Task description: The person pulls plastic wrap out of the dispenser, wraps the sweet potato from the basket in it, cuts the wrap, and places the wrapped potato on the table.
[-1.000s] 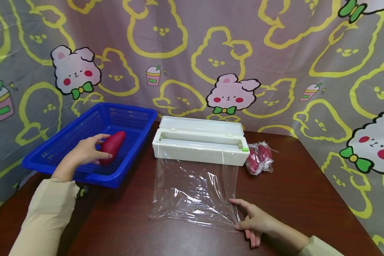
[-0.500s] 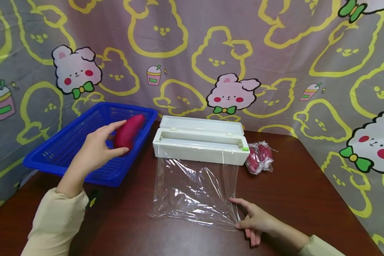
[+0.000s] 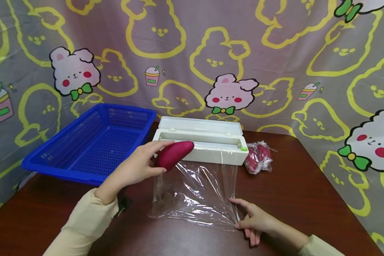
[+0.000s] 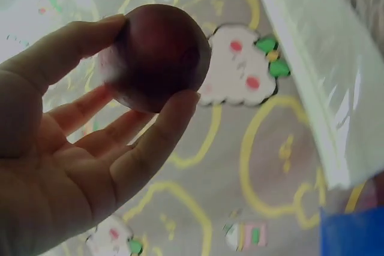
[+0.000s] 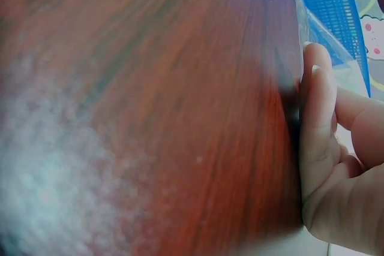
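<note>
My left hand (image 3: 137,165) grips a red-skinned sweet potato (image 3: 176,154) above the left part of the pulled-out cling film (image 3: 195,193). In the left wrist view, thumb and fingers curl round one end of the sweet potato (image 4: 159,58). The film runs from a white cling film dispenser (image 3: 201,154), lid raised, toward the front of the table. At the film's front right corner, my right hand (image 3: 254,220) pinches the edge, and creases gather there. The right wrist view shows that hand (image 5: 336,142) low by the tabletop, its hold partly hidden.
A blue plastic basket (image 3: 67,174) stands at the left, with nothing seen inside. Right of the dispenser lie film-wrapped red sweet potatoes (image 3: 257,158). A patterned curtain (image 3: 179,42) hangs behind the brown wooden table (image 3: 294,185).
My left hand has lifted the sweet potato out of the blue basket and carried it right, over the film near the dispenser. The right hand has stayed at the film's corner.
</note>
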Tool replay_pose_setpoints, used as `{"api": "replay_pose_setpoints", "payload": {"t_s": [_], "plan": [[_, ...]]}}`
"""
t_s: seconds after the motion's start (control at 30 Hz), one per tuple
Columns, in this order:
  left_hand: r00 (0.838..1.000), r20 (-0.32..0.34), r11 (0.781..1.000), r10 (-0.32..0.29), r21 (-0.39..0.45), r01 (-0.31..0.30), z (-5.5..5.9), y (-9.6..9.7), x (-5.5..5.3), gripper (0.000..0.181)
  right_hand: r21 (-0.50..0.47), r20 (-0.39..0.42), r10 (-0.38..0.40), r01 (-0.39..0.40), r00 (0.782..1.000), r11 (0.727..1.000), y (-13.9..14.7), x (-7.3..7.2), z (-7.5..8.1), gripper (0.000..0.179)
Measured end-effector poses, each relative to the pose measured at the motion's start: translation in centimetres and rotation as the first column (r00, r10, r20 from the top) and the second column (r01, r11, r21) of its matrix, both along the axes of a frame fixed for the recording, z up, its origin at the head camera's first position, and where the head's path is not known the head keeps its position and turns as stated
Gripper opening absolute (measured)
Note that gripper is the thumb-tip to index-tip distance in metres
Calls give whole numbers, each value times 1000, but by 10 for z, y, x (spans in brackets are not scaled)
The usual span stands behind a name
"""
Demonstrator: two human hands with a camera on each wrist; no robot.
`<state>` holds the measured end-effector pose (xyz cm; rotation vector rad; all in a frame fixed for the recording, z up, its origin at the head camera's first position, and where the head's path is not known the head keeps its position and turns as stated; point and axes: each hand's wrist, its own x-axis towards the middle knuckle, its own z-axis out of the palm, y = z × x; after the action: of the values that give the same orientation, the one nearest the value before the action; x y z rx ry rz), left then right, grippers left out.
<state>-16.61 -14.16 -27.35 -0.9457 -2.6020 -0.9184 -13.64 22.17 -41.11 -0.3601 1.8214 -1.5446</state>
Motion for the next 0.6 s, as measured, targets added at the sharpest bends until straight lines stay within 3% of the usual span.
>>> {"api": "replay_pose_setpoints", "payload": {"t_s": [0.23,0.4,0.47,0.6], "plan": [[989,47,990,-139,-32,141,-18,24,-3,66,6,0,0,0,1000,1000,0,0,0,74],[970,98,972,-222,-58,228,-27,37,-6,64,30,-14,-12,12,1000,999,0,1,0,74],[955,152,963,-257,-39,265,-31,41,-9,64,32,-11,-12,12,1000,999,1,1,1,74],[900,291,945,-325,52,324,-43,47,-16,67,21,-5,-10,10,1000,1000,0,1,1,74]]}}
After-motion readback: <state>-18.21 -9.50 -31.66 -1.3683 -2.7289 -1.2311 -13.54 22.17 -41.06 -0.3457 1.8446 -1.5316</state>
